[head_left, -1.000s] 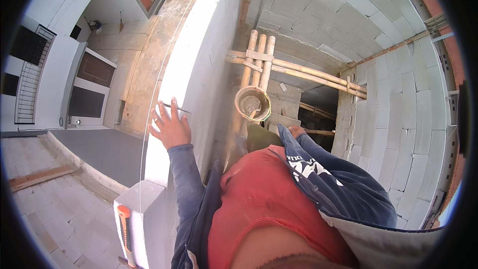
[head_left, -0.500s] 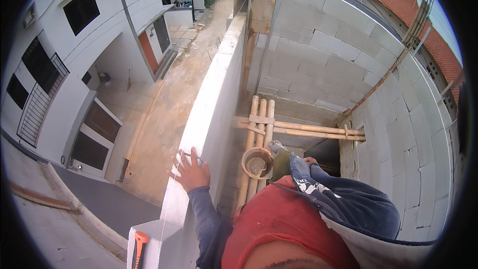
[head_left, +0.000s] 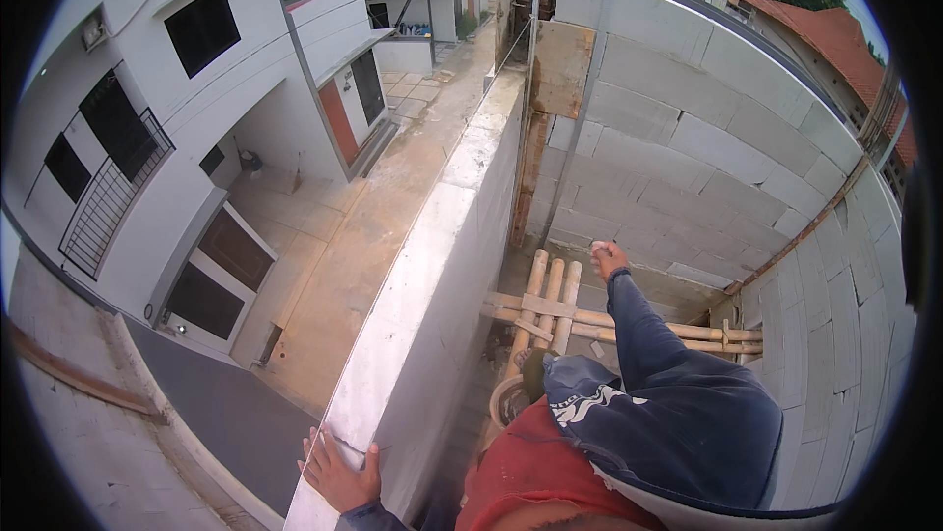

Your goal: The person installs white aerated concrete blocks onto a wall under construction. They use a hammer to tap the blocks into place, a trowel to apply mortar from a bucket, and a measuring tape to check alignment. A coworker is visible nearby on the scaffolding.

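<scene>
My left hand [head_left: 339, 472] lies with spread fingers on the top edge of the white block wall [head_left: 442, 226], over a dark joint, beside a thin string line along the wall. My right hand [head_left: 607, 259] is raised out in front of me, above lashed bamboo poles [head_left: 568, 285], with fingers curled; whether something small is in them I cannot make out. Below, a plastic bucket [head_left: 506, 398] is partly hidden by my clothing, beside my legs.
A grey block wall [head_left: 688, 177] stands ahead, another [head_left: 825, 335] at the right. A wooden board [head_left: 562, 69] and metal uprights are fixed at the corner. Left of the wall, a drop leads to a paved lane [head_left: 334, 285] and white houses [head_left: 206, 35].
My view has tilted up toward the far walls and lane. My right hand has risen from low beside my body to out above the bamboo. My left hand still rests on the wall.
</scene>
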`<state>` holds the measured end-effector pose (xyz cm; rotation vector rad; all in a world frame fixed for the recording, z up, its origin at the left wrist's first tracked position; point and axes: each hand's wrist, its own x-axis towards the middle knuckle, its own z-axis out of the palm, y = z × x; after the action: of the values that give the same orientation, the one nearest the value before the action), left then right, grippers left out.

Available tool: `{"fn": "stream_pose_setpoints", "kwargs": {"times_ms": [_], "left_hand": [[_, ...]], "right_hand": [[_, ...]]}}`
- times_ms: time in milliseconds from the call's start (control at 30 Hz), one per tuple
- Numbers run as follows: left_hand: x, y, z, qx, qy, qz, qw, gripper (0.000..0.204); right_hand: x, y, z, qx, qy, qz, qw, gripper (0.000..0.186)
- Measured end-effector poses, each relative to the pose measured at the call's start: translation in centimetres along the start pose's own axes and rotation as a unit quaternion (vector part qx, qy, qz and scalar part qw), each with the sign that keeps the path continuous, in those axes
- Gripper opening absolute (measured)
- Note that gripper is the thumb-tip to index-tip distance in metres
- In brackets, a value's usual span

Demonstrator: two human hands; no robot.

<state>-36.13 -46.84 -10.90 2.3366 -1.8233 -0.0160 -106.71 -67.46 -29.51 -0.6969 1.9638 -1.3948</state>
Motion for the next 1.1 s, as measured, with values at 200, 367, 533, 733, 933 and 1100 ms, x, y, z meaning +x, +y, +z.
{"fn": "stream_pose_setpoints", "kwargs": {"times_ms": [200, 367, 533, 733, 933, 1100], "left_hand": [[4.4, 2.8, 3.0, 0.046, 0.098, -0.128, 0.986, 0.072], [14.2, 18.5, 3.9, 0.001, 0.107, -0.098, 0.989, 0.061], [16.0, 18.4, 8.2, 0.014, 0.134, -0.092, 0.987, 0.057], [16.8, 19.8, 7.7, 0.022, 0.092, -0.18, 0.979, 0.05], [17.0, 20.6, 8.3, -0.189, 0.14, -0.203, 0.95, 0.053], [16.5, 20.1, 8.3, -0.217, 0.156, -0.174, 0.948, 0.054]], "right_hand": [[22.9, -19.7, 17.4, 0.154, -0.068, -0.087, 0.982, 0.036], [42.0, -37.5, 18.7, 0.262, 0.018, -0.208, 0.942, 0.052], [50.2, -46.9, 22.2, 0.26, 0.021, -0.307, 0.915, 0.065], [52.2, -47.4, 24.0, 0.376, -0.042, -0.292, 0.879, 0.033], [53.6, -47.1, 23.6, 0.394, -0.07, -0.287, 0.87, 0.03], [53.8, -47.0, 23.8, 0.372, -0.08, -0.309, 0.872, 0.03]]}}
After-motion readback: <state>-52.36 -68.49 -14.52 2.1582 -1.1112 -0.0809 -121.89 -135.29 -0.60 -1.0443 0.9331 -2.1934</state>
